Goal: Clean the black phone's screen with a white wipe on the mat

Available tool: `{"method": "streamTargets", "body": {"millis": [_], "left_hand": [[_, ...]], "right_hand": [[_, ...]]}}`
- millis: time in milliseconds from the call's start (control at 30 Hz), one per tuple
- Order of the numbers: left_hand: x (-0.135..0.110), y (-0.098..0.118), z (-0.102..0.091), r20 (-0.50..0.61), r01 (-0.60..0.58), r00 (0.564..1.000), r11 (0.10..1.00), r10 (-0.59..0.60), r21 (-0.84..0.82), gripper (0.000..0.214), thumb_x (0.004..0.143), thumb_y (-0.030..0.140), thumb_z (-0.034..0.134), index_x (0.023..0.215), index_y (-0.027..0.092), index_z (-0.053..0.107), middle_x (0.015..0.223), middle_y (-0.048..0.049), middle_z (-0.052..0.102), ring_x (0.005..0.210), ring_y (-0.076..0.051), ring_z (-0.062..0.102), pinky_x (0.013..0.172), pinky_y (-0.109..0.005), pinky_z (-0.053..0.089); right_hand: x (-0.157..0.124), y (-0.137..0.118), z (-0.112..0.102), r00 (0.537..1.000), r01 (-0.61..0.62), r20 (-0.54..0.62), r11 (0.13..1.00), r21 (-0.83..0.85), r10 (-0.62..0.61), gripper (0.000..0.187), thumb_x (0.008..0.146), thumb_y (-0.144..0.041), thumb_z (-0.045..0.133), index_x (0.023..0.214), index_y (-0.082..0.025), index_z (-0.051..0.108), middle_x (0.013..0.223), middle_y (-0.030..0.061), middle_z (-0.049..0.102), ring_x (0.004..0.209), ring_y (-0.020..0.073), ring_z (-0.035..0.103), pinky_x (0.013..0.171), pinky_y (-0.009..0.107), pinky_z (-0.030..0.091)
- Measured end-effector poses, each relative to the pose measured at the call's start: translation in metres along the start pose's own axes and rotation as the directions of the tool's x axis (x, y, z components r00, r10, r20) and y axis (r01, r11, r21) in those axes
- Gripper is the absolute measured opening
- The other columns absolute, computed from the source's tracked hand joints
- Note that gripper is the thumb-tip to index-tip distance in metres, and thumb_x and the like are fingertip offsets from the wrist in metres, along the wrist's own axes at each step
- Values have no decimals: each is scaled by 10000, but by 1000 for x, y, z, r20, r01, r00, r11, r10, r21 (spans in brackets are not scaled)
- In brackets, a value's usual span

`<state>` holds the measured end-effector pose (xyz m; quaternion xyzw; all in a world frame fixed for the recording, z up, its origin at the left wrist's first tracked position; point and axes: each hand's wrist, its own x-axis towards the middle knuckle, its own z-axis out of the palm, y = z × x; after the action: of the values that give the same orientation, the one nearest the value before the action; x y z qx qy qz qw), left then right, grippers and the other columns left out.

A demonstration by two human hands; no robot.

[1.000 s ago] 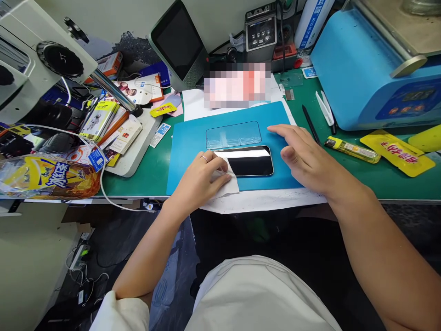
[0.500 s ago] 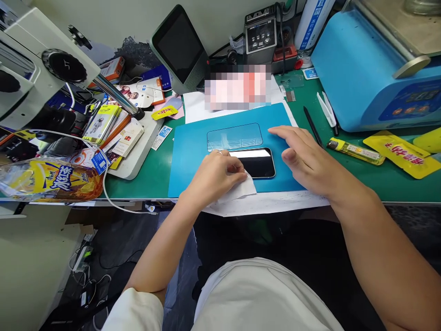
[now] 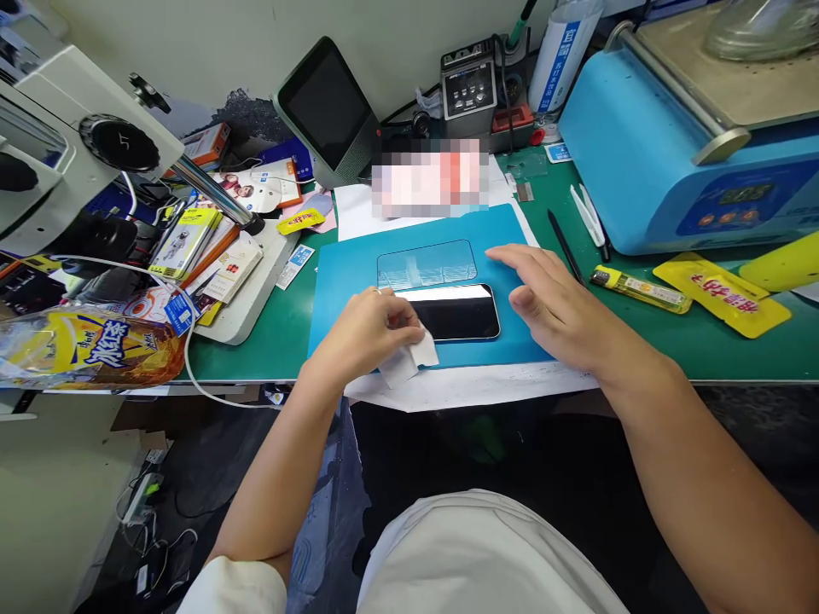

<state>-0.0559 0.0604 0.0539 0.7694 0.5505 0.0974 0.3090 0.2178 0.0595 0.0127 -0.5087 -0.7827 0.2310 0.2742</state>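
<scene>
A smartphone point(image 3: 464, 317) with a dark glossy screen lies face up on a blue mat point(image 3: 339, 264). My left hand point(image 3: 371, 331) is closed on a white wipe point(image 3: 409, 356) at the phone's left end, covering that end. Past the phone's far side lies a clear screen protector point(image 3: 427, 264) with a black outline. My right hand point(image 3: 543, 298) is open, its fingers apart and holding nothing, over the mat just right of the phone.
A microscope point(image 3: 119, 145) and a bottle of tea drink point(image 3: 95, 345) stand to the left. A tilted display point(image 3: 329, 107) is at the back. On the right are a blue machine point(image 3: 640, 162), white tweezers point(image 3: 589, 217), a black pen point(image 3: 565, 246) and yellow packets point(image 3: 723, 294).
My left hand with the wipe has moved left along the phone, uncovering more of its screen. My right hand keeps nearly the same pose. The whole view has shifted slightly.
</scene>
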Motion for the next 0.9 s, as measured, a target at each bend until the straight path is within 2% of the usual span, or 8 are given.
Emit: {"method": "streamTargets", "body": {"millis": [100, 267, 533, 733, 900], "left_hand": [[4, 1, 2, 13, -12, 1000, 1000, 12, -11, 124, 877, 252, 734, 755, 251, 756, 794, 4, 677, 850, -211, 571, 776, -353, 400], [-5, -8, -5, 16, 34, 999, 999, -35, 7, 132, 898, 301, 728, 777, 268, 770, 805, -1, 671, 859, -220, 560, 800, -371, 394], [0, 4, 2, 4, -15, 1000, 999, 15, 49, 120, 899, 283, 724, 787, 258, 759, 807, -1, 675, 865, -216, 586, 762, -345, 410], [-7, -8, -9, -4, 59, 998, 994, -59, 92, 146, 905, 332, 723, 784, 271, 777, 801, -14, 685, 852, -231, 572, 745, -348, 405], [-1, 11, 2, -60, 11, 998, 991, -3, 131, 125, 905, 274, 723, 791, 260, 773, 808, -10, 695, 865, -230, 589, 753, -347, 396]], "right_hand": [[0, 1, 0, 1000, -6, -10, 1000, -2, 6, 845, 980, -770, 196, 1570, -232, 472, 1592, 151, 505, 1497, 374, 419, 1202, 531, 412], [0, 0, 1, 1000, 4, -7, 1000, -1, -4, 862, 969, -784, 187, 1570, -237, 476, 1580, 153, 520, 1484, 379, 435, 1209, 545, 400], [1, -4, -3, 1000, -12, 9, 1000, 6, 12, 926, 940, -812, 153, 1563, -209, 477, 1595, 166, 503, 1502, 383, 412, 1218, 558, 389], [0, -3, -2, 1000, -10, 9, 1000, 17, 10, 947, 927, -830, 144, 1567, -213, 470, 1599, 165, 498, 1512, 376, 397, 1225, 570, 375], [0, 2, 1, 1000, 14, -9, 1000, 25, -14, 860, 969, -780, 184, 1572, -236, 465, 1600, 148, 496, 1505, 370, 403, 1231, 561, 365]]}}
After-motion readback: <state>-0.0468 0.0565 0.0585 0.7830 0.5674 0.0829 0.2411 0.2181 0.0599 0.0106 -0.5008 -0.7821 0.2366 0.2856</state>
